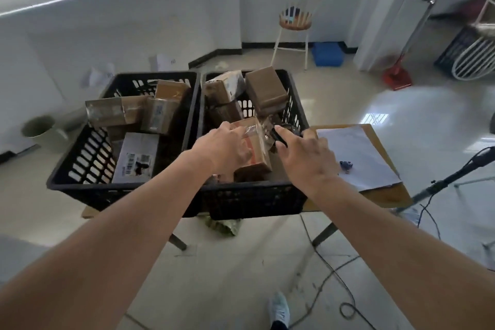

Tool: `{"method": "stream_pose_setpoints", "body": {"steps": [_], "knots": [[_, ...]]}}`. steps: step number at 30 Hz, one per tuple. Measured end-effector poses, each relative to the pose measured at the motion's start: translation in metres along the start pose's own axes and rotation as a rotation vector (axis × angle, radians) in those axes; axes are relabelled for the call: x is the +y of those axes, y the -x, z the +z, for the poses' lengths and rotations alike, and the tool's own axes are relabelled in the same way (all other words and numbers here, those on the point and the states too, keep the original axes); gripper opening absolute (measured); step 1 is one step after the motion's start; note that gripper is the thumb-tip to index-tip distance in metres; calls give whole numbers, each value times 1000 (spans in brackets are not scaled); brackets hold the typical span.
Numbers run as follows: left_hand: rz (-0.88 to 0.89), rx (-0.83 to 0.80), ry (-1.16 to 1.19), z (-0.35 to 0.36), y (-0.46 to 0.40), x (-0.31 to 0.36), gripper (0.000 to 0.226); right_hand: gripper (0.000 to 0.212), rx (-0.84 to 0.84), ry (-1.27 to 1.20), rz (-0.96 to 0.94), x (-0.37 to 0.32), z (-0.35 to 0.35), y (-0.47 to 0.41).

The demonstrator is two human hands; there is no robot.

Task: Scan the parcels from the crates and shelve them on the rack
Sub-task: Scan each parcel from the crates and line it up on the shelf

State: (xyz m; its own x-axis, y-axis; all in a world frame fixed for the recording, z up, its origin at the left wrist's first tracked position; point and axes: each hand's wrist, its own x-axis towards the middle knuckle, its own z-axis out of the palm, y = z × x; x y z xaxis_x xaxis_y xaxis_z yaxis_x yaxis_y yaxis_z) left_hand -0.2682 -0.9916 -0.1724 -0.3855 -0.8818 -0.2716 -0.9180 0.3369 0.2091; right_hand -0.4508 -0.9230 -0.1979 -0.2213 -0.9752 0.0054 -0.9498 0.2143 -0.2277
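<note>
We have the left hand curled over a small taped parcel in the right crate, lower centre of the frame, its grip closing round the box's left side. The right hand holds a dark object against the parcel's right end — likely the scanner, though blur keeps us from being sure. To do this well, we would lift the parcel just free of its neighbours and turn the label toward the scanner. The crate walls stand close on the right and near side; open room lies above. The left crate holds more parcels, and the tabletop at centre right carries a sheet of paper.
</note>
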Motion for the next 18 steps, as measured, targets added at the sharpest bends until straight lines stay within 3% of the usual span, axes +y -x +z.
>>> {"method": "stream_pose_setpoints", "body": {"steps": [8,14,18], "knots": [[-232,-69,29,35,-65,22,72,51,-64,7,-79,32,24,-59],[-428,-128,122,67,-96,23,126,51,-102,-10,-89,39,35,-80],[-470,-94,270,68,-109,12,134,50,-121,-52,-67,46,37,-86]]}}
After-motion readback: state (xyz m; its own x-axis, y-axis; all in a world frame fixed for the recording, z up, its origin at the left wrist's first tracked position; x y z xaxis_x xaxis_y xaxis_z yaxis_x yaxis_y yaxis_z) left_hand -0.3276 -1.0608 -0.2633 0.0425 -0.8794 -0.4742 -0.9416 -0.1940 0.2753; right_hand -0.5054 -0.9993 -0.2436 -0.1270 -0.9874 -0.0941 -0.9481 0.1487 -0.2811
